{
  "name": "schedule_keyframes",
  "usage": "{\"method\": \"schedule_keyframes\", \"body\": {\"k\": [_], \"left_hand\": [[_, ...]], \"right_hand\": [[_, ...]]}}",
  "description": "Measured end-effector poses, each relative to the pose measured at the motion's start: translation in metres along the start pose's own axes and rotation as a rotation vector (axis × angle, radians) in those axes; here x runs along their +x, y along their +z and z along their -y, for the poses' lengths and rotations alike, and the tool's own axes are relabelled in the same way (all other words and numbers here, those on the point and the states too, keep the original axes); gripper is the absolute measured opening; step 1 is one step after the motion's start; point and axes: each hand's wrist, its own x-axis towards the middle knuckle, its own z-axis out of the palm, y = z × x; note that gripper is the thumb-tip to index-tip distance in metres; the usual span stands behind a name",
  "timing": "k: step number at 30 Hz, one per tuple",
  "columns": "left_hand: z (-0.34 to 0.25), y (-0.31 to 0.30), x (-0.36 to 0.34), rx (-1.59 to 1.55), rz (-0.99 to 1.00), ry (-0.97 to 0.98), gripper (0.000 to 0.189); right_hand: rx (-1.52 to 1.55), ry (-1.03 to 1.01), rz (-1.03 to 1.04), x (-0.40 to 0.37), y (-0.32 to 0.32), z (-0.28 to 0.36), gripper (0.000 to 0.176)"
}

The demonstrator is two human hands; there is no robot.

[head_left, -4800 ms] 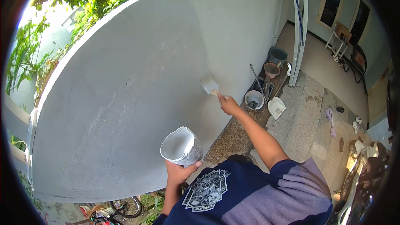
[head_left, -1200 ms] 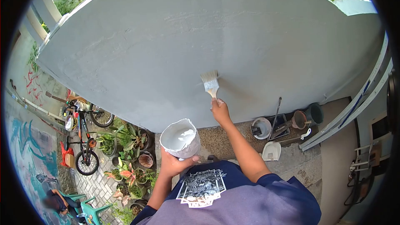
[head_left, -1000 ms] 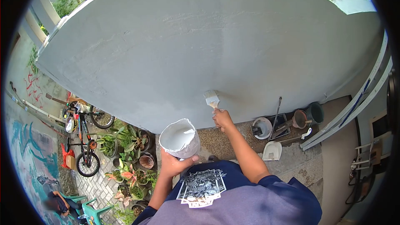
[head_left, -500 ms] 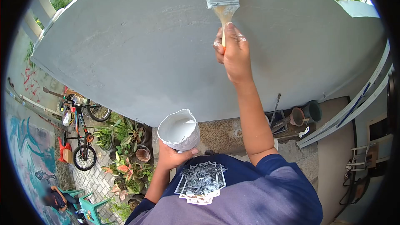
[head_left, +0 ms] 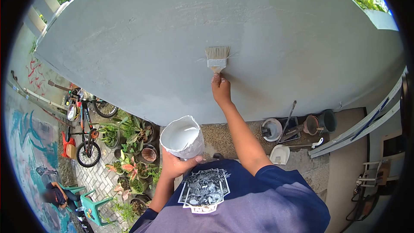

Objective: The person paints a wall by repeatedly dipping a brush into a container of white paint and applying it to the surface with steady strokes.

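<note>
My right hand (head_left: 221, 90) grips the handle of a flat paintbrush (head_left: 217, 59), whose bristles press against the grey wall (head_left: 172, 39) above my hand. My left hand (head_left: 177, 166) holds a white paint-coated pot (head_left: 182, 136) from below, close to my chest; white paint fills it. The arm of my right hand stretches forward and up to the wall.
At the wall's foot on the right stand buckets (head_left: 272, 129), a clay pot (head_left: 311, 124), a dark bin (head_left: 327, 121) and a white dustpan (head_left: 279, 154). Potted plants (head_left: 129, 146) and a bicycle (head_left: 84, 129) are lower left; a person (head_left: 54, 194) sits by green stools.
My right hand dropped from a high stroke near the wall's top to mid-wall. Earlier it worked low near the wall's foot. The pot stays held in my left hand.
</note>
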Motion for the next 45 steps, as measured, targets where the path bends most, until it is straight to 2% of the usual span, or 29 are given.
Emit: {"method": "schedule_keyframes", "body": {"k": [1, 3, 7, 9, 11, 13, 14, 16, 17, 21, 25, 30, 32, 33, 35, 36, 38, 40, 42, 43, 45], "left_hand": [[0.001, 0.001, -0.001, 0.000, 0.003, 0.001, 0.092], [0.002, 0.002, -0.002, 0.002, -0.046, 0.115, 0.079], [-0.003, 0.004, -0.013, 0.014, -0.021, 0.112, 0.079], [-0.007, 0.007, -0.015, 0.005, -0.021, 0.119, 0.079], [-0.003, 0.006, -0.017, -0.002, -0.013, 0.126, 0.079], [-0.002, 0.004, -0.019, -0.008, -0.003, 0.133, 0.080], [-0.003, 0.003, -0.020, 0.007, 0.003, 0.135, 0.080], [-0.002, 0.002, -0.020, 0.018, 0.008, 0.133, 0.080], [0.001, 0.003, -0.020, -0.028, -0.007, 0.116, 0.080], [0.004, 0.000, -0.017, -0.019, 0.004, 0.139, 0.081], [-0.004, -0.001, -0.014, -0.032, 0.042, 0.135, 0.082], [-0.001, -0.008, -0.013, -0.097, -0.066, 0.198, 0.079], [0.004, -0.012, -0.011, -0.101, -0.073, 0.173, 0.078], [0.006, -0.015, -0.012, -0.096, -0.073, 0.142, 0.076], [0.006, -0.018, -0.007, -0.083, -0.060, 0.155, 0.076], [0.005, -0.019, -0.005, -0.064, -0.045, 0.170, 0.075], [0.000, -0.020, -0.001, -0.066, -0.034, 0.177, 0.074], [-0.001, -0.020, 0.002, -0.068, -0.025, 0.181, 0.074], [0.001, -0.021, 0.004, -0.035, 0.027, 0.131, 0.087], [-0.002, -0.018, 0.006, -0.034, 0.027, 0.131, 0.087], [-0.009, -0.012, 0.010, -0.039, -0.006, 0.171, 0.075]], "right_hand": [[-0.001, 0.000, -0.003, -0.002, -0.002, 0.001, 0.053], [0.061, 0.020, 0.026, -0.006, -0.001, 0.005, 0.057], [-0.010, 0.067, 0.037, -0.035, -0.006, -0.024, 0.060], [-0.170, 0.210, 0.095, -0.059, -0.007, -0.054, 0.063], [-0.068, 0.537, 0.296, -0.087, -0.018, -0.069, 0.062], [0.079, 0.694, 0.329, -0.117, -0.024, -0.078, 0.056], [0.078, 0.686, 0.327, -0.123, -0.022, -0.079, 0.056], [0.327, 0.807, 0.232, -0.133, -0.022, -0.065, 0.043], [0.324, 0.810, 0.231, -0.130, -0.025, -0.060, 0.043], [0.849, 0.898, 0.350, -0.051, -0.057, 0.054, 0.020], [1.358, 0.958, 0.507, 0.033, -0.088, 0.141, 0.013], [1.290, 0.888, 0.508, 0.029, -0.115, 0.213, 0.016], [1.322, 0.642, 0.718, 0.025, -0.140, 0.232, 0.015], [1.317, 0.648, 0.718, 0.022, -0.149, 0.239, 0.015], [1.164, 0.350, 0.800, 0.014, -0.164, 0.253, 0.014], [1.165, 0.351, 0.798, 0.004, -0.168, 0.263, 0.014], [0.784, 0.177, 0.600, -0.018, -0.171, 0.278, 0.016], [0.773, 0.131, 0.580, -0.024, -0.162, 0.268, 0.018], [0.723, -0.052, 0.417, -0.018, -0.143, 0.236, 0.018], [0.676, -0.066, 0.415, -0.012, -0.133, 0.215, 0.023], [0.750, 0.200, 0.333, -0.008, -0.110, 0.181, 0.034]]}}
